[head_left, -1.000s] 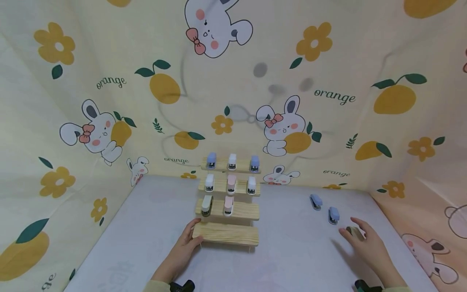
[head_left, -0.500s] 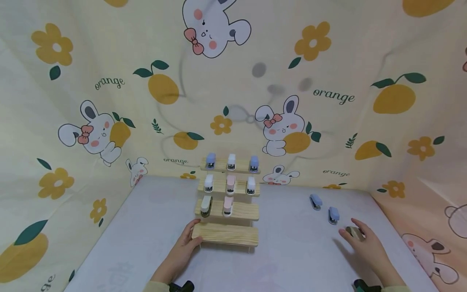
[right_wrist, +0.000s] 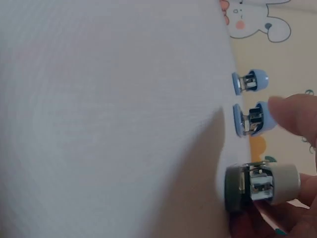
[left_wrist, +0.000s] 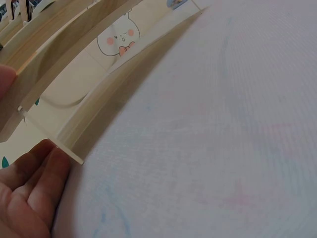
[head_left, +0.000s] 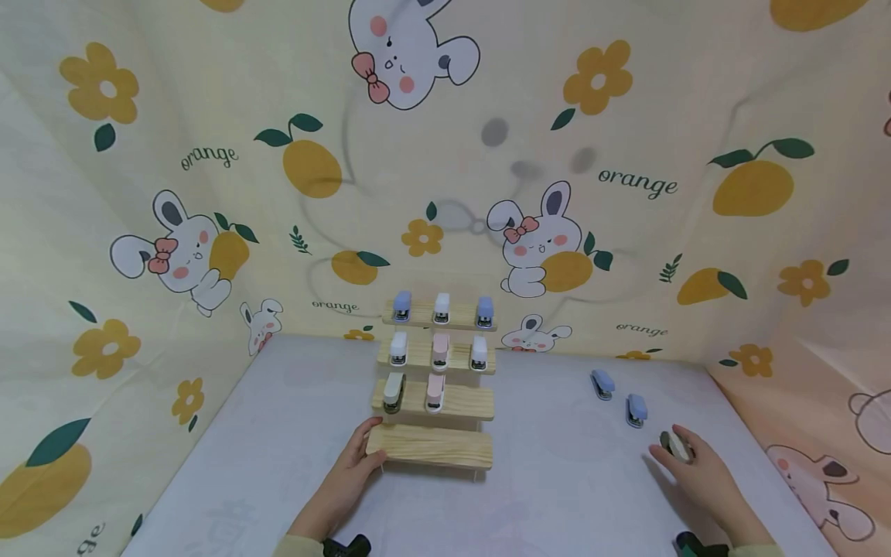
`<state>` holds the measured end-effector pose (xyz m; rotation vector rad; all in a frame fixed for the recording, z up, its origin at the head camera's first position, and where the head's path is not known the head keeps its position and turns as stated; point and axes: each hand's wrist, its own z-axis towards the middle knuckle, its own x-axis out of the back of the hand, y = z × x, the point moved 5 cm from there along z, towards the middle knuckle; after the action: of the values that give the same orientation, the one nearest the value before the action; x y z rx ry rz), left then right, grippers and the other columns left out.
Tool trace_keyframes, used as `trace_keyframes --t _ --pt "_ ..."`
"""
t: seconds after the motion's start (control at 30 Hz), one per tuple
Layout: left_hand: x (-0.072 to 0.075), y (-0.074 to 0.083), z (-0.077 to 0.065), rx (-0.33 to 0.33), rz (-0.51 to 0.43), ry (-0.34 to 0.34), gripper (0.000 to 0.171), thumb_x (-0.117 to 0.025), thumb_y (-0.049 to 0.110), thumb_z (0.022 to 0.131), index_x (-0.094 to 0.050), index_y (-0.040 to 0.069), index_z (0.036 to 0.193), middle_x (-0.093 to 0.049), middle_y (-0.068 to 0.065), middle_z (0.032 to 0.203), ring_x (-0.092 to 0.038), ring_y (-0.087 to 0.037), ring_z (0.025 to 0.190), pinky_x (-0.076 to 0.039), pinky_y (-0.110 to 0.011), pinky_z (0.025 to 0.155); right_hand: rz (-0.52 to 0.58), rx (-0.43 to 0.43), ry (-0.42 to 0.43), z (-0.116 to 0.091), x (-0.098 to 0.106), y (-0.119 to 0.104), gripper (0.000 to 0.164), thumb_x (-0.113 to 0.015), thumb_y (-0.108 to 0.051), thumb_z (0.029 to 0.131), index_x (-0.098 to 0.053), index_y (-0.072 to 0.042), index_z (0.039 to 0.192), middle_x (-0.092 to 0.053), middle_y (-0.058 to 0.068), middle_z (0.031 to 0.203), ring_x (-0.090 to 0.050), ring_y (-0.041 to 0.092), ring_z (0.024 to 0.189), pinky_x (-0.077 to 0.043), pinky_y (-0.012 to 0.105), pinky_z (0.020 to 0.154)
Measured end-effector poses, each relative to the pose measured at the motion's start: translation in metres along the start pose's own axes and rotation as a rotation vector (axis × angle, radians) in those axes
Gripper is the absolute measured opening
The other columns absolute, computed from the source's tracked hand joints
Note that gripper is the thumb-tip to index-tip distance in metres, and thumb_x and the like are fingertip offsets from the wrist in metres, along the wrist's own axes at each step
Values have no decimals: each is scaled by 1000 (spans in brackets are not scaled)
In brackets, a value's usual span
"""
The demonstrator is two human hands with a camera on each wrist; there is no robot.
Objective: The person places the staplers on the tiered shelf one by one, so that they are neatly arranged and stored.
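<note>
A stepped wooden display rack (head_left: 430, 447) stands mid-table, its upper tiers bearing several small staplers, among them a pink stapler (head_left: 440, 350) and a grey-green stapler (head_left: 394, 391). My left hand (head_left: 351, 466) grips the left end of its lowest board; in the left wrist view the thumb (left_wrist: 6, 79) lies at the board and curled fingers (left_wrist: 42, 181) meet the clear support below. At the right, my right hand (head_left: 703, 468) holds another grey-green stapler (right_wrist: 262, 186), fingers curled behind it. The thumb (right_wrist: 294, 115) stands apart from it, over a blue stapler (right_wrist: 251, 119).
Two blue staplers lie on the white-covered table, one (head_left: 602, 384) farther back and one (head_left: 636, 411) just beyond the right hand. A printed curtain (head_left: 445, 232) with rabbits and oranges rises behind the rack and along both sides.
The grey-green stapler in my right hand has turned and tilted, and the right index finger has drawn in closer to it. My left hand and the rack have stayed put.
</note>
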<state>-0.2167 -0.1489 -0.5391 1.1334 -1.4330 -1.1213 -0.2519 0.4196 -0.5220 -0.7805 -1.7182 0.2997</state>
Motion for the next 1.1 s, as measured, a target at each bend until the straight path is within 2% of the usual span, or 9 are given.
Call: trace_keyframes --t 0.17,0.37,0.43,0.6,0.77,1.1 --pt "0 0 0 5 1 3 61 -60 34 95 -31 27 148 -23 -18 157 -18 -36 143 -14 -57 113 17 11 -16 -2 -1 2 105 -56 -65 87 -9 4 151 -23 42 139 -40 52 113 -47 60 85" --pt "0 0 0 9 -5 6 60 -60 32 95 -31 26 148 -22 -18 157 -19 -36 143 -14 -57 113 44 21 -2 -2 -1 2 97 -63 -51 89 -12 5 150 -25 39 139 -45 46 108 -53 43 75" --pt "0 0 0 9 -6 5 60 -60 33 95 -31 26 148 -22 -18 157 -18 -36 143 -14 -56 113 48 30 4 -3 -1 1 97 -64 -51 89 -14 6 150 -25 39 140 -45 47 110 -54 43 76" --pt "0 1 0 3 -10 5 59 -59 31 95 -31 26 147 -22 -17 157 -17 -36 144 -13 -56 114 53 44 4 -8 -4 -6 100 -62 -59 87 -19 7 148 -30 37 139 -44 49 117 -51 52 85" --pt "0 0 0 2 -6 5 58 -59 30 96 -32 27 147 -21 -18 157 -16 -36 144 -13 -57 113 30 88 14 -17 -9 -26 99 -60 -64 85 -26 4 147 -36 36 138 -48 47 116 -50 54 86" --pt "-1 1 0 -4 -9 2 58 -58 29 96 -31 25 147 -22 -16 157 -18 -35 144 -14 -55 114 33 297 97 -32 -28 -80 88 -64 -64 81 -41 -4 142 -53 23 131 -59 29 102 -52 41 78"
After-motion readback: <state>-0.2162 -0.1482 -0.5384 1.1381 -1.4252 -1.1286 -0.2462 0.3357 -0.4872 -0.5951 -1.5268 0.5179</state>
